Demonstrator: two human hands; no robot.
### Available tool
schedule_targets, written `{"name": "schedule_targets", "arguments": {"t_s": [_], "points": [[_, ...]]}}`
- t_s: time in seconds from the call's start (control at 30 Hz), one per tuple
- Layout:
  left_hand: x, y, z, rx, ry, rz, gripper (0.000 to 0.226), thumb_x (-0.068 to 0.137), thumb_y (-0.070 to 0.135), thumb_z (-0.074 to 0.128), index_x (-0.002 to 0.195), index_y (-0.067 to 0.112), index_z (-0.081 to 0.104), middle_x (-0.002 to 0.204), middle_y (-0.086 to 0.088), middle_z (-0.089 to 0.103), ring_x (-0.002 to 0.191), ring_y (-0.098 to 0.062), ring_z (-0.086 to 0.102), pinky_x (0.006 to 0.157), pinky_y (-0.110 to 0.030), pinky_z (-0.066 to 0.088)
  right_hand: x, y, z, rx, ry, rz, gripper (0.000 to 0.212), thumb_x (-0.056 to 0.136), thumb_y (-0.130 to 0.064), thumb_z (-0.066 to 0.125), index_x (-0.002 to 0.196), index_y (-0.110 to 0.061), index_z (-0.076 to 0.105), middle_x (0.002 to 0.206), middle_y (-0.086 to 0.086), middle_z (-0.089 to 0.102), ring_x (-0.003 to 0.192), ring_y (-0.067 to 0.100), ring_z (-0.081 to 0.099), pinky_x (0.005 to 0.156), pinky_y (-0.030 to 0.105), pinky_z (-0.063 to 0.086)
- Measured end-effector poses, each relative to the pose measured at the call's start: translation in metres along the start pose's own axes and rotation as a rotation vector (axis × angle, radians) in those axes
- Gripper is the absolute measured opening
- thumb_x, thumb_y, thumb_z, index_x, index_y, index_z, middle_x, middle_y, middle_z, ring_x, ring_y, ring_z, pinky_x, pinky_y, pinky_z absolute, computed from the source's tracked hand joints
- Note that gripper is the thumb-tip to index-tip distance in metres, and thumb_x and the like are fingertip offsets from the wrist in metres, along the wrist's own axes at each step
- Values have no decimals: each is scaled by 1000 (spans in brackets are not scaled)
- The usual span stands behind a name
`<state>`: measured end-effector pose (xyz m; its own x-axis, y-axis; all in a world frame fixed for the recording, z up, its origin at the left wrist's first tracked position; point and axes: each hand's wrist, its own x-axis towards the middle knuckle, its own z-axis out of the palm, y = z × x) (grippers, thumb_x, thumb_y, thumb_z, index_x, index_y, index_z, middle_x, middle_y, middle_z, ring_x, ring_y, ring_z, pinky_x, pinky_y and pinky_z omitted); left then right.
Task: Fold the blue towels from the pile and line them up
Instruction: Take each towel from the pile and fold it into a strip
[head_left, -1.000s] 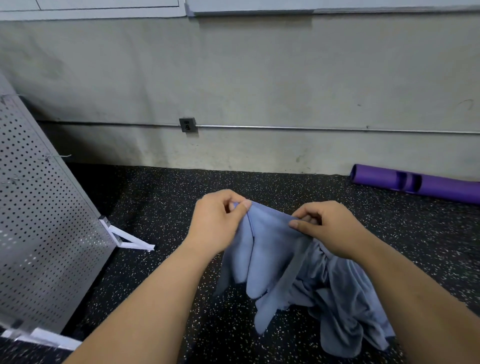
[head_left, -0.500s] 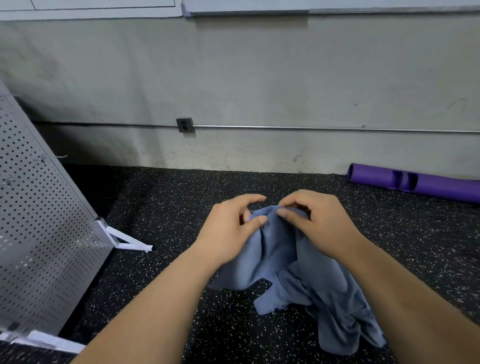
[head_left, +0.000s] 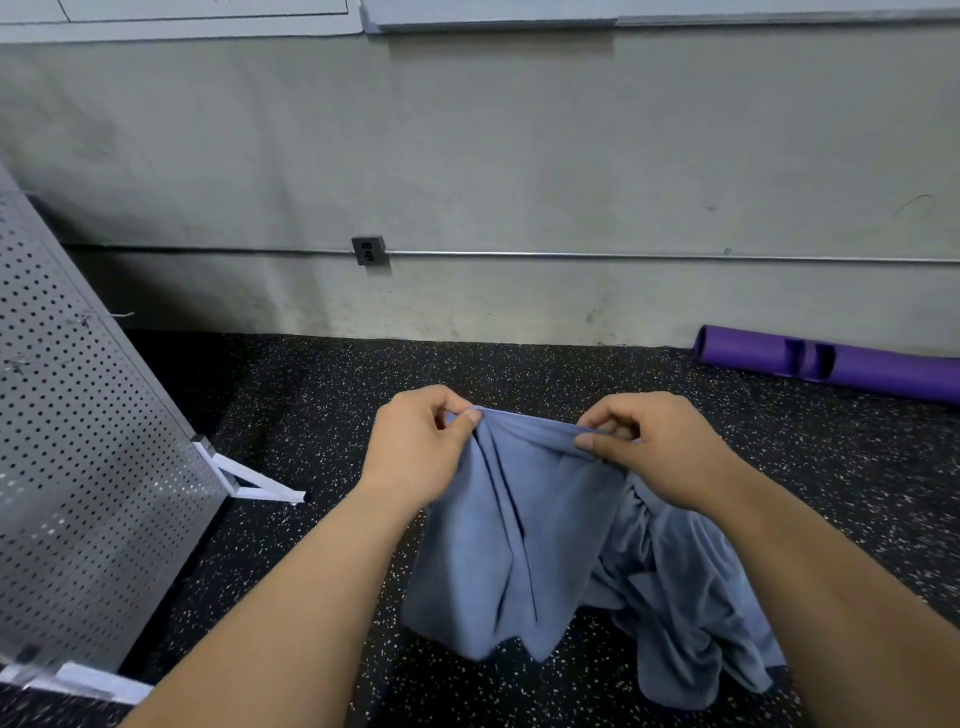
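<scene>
Fingers (head_left: 470, 417) of left hand (head_left: 415, 452) and right hand (head_left: 660, 449) pinched on the top hem of a blue towel (head_left: 519, 530) at frame centre, probably to find its corners. Hanging in loose folds, hem held taut between the hands, lower edge reaching the speckled floor (head_left: 311, 415); more crumpled blue cloth, the pile (head_left: 691, 597), at lower right, nothing folded yet.

Two hands (head_left: 421, 447), one held towel (head_left: 519, 545), one purple roller (head_left: 831, 364).

Dim even indoor light, soft shadows, wide-angle edge bending, slight blur bottom-left.

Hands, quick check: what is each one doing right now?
Left hand: closed, pinching the blue towel at its top edge.
Right hand: closed, pinching the same edge.
</scene>
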<state>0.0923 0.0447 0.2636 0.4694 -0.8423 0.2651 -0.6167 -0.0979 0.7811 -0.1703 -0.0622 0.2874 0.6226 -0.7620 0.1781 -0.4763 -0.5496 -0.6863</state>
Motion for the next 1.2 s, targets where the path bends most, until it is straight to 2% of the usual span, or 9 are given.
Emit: {"name": "schedule_targets", "arguments": {"t_s": [0.13, 0.2, 0.33, 0.47, 0.8, 0.9, 1.0, 1.13, 1.2], "points": [[-2, -4, -1, 118, -43, -10, 16, 91, 34, 81, 76, 34, 73, 68, 12, 69, 62, -5, 62, 63, -25, 46, -1, 1, -2, -80, 75, 3, 11, 89, -29, 84, 86, -38, 77, 74, -24, 70, 62, 4, 60, 60, 14, 42], [-6, 1, 1, 89, -132, 22, 6, 91, 35, 81, 89, 36, 76, 71, 10, 71, 64, -4, 62, 65, -24, 48, -2, -5, 1, -51, 81, -28, 8, 91, -27, 82, 89, -34, 77, 75, -28, 69, 65, -3, 60, 63, 10, 40], [-15, 17, 9, -20, -271, 163, 28, 91, 32, 82, 117, 37, 75, 70, 8, 68, 61, 0, 56, 64, -20, 44, -3, -19, 11, 17, 63, -128, 8, 92, -25, 81, 94, -32, 78, 85, -24, 73, 83, -3, 67, 72, 8, 43], [-19, 23, 18, -76, -327, 211, 9, 93, 33, 79, 101, 36, 77, 70, 6, 68, 65, -15, 59, 69, -34, 54, -4, -30, 16, 52, 23, -174, 3, 93, -28, 81, 96, -28, 80, 88, -23, 76, 86, -4, 69, 74, 8, 42], [-4, 8, 3, 24, -11, -1, 13, 94, 29, 77, 81, 31, 75, 71, 15, 69, 63, 0, 59, 64, -23, 42, 0, -1, 0, -49, 43, -8, 6, 89, -35, 84, 87, -34, 79, 64, -25, 63, 60, 1, 53, 58, 15, 37], [-9, 8, 5, 64, -105, 65, 5, 93, 31, 78, 95, 34, 76, 74, 14, 69, 67, 1, 59, 69, -21, 44, -2, -4, -1, -17, 57, -31, 4, 90, -33, 82, 90, -36, 79, 72, -22, 70, 65, 0, 59, 60, 14, 39], [-18, 17, 13, 4, -247, 155, 29, 93, 31, 80, 121, 38, 74, 73, 10, 66, 65, -1, 58, 66, -17, 42, -3, -15, 7, -11, -18, -70, 6, 92, -32, 81, 92, -38, 79, 80, -21, 74, 74, 0, 65, 64, 14, 43], [-21, 26, 20, 33, -266, 211, 4, 94, 29, 79, 97, 31, 78, 73, 11, 68, 67, -3, 59, 63, -17, 41, -2, -24, 16, 21, -54, -83, 3, 91, -35, 82, 93, -37, 80, 80, -23, 74, 74, -4, 64, 65, 12, 42], [-18, 24, 19, 35, -227, 164, 8, 93, 28, 79, 86, 28, 76, 71, 10, 69, 64, -1, 58, 62, -19, 43, -1, -23, 16, -25, -36, -67, 4, 91, -34, 82, 92, -37, 80, 78, -28, 71, 72, -5, 63, 63, 12, 41]]}}
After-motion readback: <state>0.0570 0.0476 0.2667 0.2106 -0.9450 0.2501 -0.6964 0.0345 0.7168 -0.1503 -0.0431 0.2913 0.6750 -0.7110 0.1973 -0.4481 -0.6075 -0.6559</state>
